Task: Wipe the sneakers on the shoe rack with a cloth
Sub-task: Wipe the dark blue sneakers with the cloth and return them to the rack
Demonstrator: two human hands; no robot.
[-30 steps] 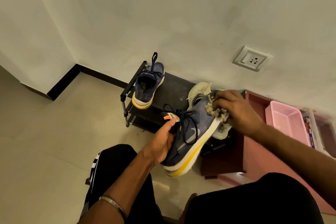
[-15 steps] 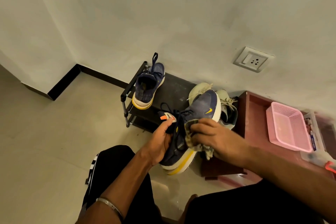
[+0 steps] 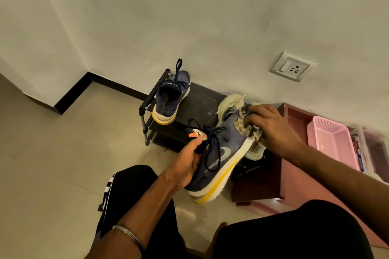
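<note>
My left hand [image 3: 187, 164] grips a blue sneaker [image 3: 223, 157] with a white and yellow sole by its heel and tongue, holding it in the air in front of the black shoe rack [image 3: 202, 103]. At the sneaker's toe, my right hand [image 3: 271, 126] clutches a crumpled, patterned cloth [image 3: 247, 127] and presses it onto the upper. The matching blue sneaker [image 3: 169, 99] stands on the rack's top shelf at the left. A pale cream sneaker [image 3: 229, 101] lies on the rack behind the held shoe, partly hidden by it.
The rack stands against a white wall with a socket plate [image 3: 292, 66]. To the right is a low reddish-brown cabinet [image 3: 292, 115] bearing a pink plastic basket [image 3: 330, 139]. My dark-trousered knees fill the lower frame above the pale tiled floor [image 3: 63, 153].
My right hand with the cloth has swept from the sneaker's toe down to its middle and back up to the toe. The left hand has kept its hold, tilting the shoe slightly.
</note>
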